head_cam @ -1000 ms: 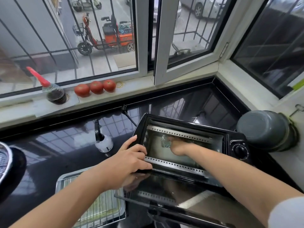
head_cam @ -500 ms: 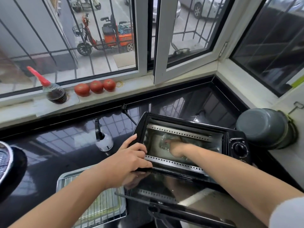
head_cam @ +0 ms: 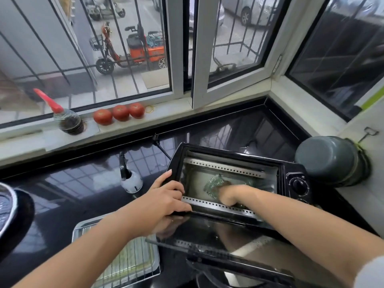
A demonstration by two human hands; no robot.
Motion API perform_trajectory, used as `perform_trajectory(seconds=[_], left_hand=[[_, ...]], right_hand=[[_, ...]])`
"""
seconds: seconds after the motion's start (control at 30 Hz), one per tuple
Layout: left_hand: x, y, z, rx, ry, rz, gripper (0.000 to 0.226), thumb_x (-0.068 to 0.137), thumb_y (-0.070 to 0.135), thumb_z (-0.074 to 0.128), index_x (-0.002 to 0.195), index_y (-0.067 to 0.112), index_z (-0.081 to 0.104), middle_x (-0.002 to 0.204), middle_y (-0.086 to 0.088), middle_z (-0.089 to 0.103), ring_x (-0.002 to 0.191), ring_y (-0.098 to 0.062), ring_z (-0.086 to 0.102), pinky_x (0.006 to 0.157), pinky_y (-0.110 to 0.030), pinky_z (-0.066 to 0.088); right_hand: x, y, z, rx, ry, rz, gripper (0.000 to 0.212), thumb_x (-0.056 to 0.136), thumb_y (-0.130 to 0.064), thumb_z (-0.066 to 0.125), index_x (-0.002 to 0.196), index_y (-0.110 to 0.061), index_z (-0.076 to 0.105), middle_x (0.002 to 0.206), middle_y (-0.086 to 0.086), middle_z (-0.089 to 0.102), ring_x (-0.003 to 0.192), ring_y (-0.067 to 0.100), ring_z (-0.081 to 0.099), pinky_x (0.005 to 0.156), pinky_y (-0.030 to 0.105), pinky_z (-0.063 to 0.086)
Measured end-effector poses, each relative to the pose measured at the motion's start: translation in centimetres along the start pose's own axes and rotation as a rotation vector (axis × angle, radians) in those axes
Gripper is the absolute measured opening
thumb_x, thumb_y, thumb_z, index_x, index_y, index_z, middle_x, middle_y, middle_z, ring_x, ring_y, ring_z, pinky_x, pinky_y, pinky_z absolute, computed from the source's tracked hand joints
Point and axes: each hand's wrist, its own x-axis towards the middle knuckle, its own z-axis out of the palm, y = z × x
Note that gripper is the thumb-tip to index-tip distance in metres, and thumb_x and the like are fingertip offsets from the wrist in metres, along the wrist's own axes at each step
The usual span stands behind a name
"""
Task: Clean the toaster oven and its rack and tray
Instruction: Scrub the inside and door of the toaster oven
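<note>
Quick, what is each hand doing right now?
Left hand: grips the toaster oven by its front left edge.
Right hand: inside the oven, pressing a scrubbing cloth; its grip cannot be told.

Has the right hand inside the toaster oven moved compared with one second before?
Yes. The right hand with its cloth slid along the toaster oven floor, away from the upper perforated rail toward the lower one.

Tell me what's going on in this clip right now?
A person is scrubbing the inside of a black toaster oven on a dark countertop. The right hand presses a scouring pad against the interior, while the left hand grips the oven's front frame. The door hangs open. The rack sits in the tray beside it.
</note>
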Motion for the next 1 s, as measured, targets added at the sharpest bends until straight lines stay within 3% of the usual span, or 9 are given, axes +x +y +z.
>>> perform_trajectory(seconds=[0.1, 0.17, 0.27, 0.43, 0.53, 0.63, 0.73, 0.83, 1.0], left_hand=[[-0.3, 0.0, 0.1, 0.001, 0.009, 0.002, 0.025, 0.099, 0.041, 0.049, 0.114, 0.045, 0.069, 0.084, 0.019, 0.057, 0.121, -0.007, 0.052, 0.126, -0.050, 0.004], [-0.2, 0.3, -0.4, 0.026, 0.001, -0.010, 0.029, 0.098, 0.040, 0.046, 0.114, 0.045, 0.069, 0.084, 0.020, 0.056, 0.121, -0.006, 0.050, 0.126, -0.049, 0.001], [-0.2, 0.2, -0.4, 0.023, 0.000, 0.002, 0.028, 0.097, 0.040, 0.048, 0.115, 0.046, 0.068, 0.083, 0.021, 0.057, 0.120, -0.005, 0.049, 0.126, -0.048, 0.000], [-0.4, 0.1, 0.1, 0.018, 0.014, -0.006, 0.026, 0.095, 0.040, 0.051, 0.112, 0.047, 0.068, 0.085, 0.022, 0.055, 0.121, -0.004, 0.048, 0.127, -0.048, 0.001], [-0.6, 0.1, 0.1, 0.022, 0.023, -0.004, 0.029, 0.093, 0.038, 0.050, 0.113, 0.047, 0.068, 0.085, 0.022, 0.053, 0.122, -0.004, 0.048, 0.127, -0.048, 0.001], [-0.3, 0.2, 0.1, 0.005, 0.058, 0.003, 0.033, 0.090, 0.033, 0.050, 0.112, 0.045, 0.071, 0.084, 0.020, 0.058, 0.120, -0.005, 0.049, 0.125, -0.051, 0.007], [-0.1, 0.2, 0.1, -0.002, 0.083, 0.015, 0.032, 0.090, 0.033, 0.050, 0.111, 0.044, 0.072, 0.084, 0.019, 0.058, 0.118, -0.008, 0.054, 0.123, -0.052, 0.012], [-0.2, 0.2, 0.2, 0.022, 0.076, 0.018, 0.028, 0.095, 0.038, 0.049, 0.111, 0.045, 0.072, 0.083, 0.020, 0.057, 0.118, -0.007, 0.054, 0.124, -0.051, 0.009], [-0.2, 0.2, 0.4, 0.005, 0.077, -0.018, 0.035, 0.106, 0.056, 0.035, 0.112, 0.047, 0.069, 0.087, 0.022, 0.057, 0.120, -0.004, 0.052, 0.123, -0.055, 0.012]], right_hand=[[0.2, 0.2, 0.0, 0.006, -0.110, -0.032, 0.043, 0.099, -0.010, 0.049, 0.141, 0.000, 0.046, 0.142, 0.014, 0.047, 0.119, 0.033, 0.055, 0.084, 0.041, 0.048], [0.5, 0.2, -0.9, 0.116, 0.030, 0.010, 0.046, 0.101, -0.012, 0.042, 0.146, -0.002, 0.040, 0.148, 0.015, 0.043, 0.129, 0.034, 0.050, 0.096, 0.041, 0.047], [1.8, 0.3, -0.6, 0.190, 0.224, 0.043, 0.054, 0.101, -0.014, 0.038, 0.154, -0.013, 0.028, 0.158, 0.017, 0.028, 0.144, 0.037, 0.030, 0.115, 0.041, 0.027], [0.4, -1.1, 0.8, 0.231, -0.070, 0.084, 0.047, 0.103, -0.015, 0.031, 0.149, -0.004, 0.037, 0.155, 0.016, 0.036, 0.139, 0.033, 0.041, 0.107, 0.044, 0.040], [0.8, -1.7, 0.8, 0.412, -0.003, 0.168, 0.042, 0.102, -0.006, 0.033, 0.140, 0.003, 0.048, 0.149, 0.019, 0.045, 0.133, 0.034, 0.048, 0.107, 0.040, 0.042], [1.4, -1.2, 0.9, 0.306, 0.057, 0.174, 0.036, 0.100, -0.001, 0.039, 0.130, 0.009, 0.056, 0.139, 0.023, 0.054, 0.124, 0.036, 0.056, 0.103, 0.039, 0.045], [1.7, -0.9, 0.5, 0.497, 0.221, 0.248, 0.045, 0.105, -0.013, 0.033, 0.144, 0.008, 0.039, 0.153, 0.024, 0.038, 0.138, 0.036, 0.041, 0.110, 0.038, 0.036], [2.4, -0.5, 0.2, 0.478, 0.334, 0.392, 0.082, 0.096, -0.048, 0.035, 0.156, -0.001, 0.005, 0.161, 0.024, 0.008, 0.147, 0.046, 0.012, 0.119, 0.048, 0.024], [0.6, 0.5, 0.4, 0.251, 0.387, 0.325, 0.090, 0.086, -0.051, 0.051, 0.156, -0.016, 0.006, 0.159, 0.017, 0.008, 0.142, 0.052, 0.006, 0.117, 0.054, 0.025]])
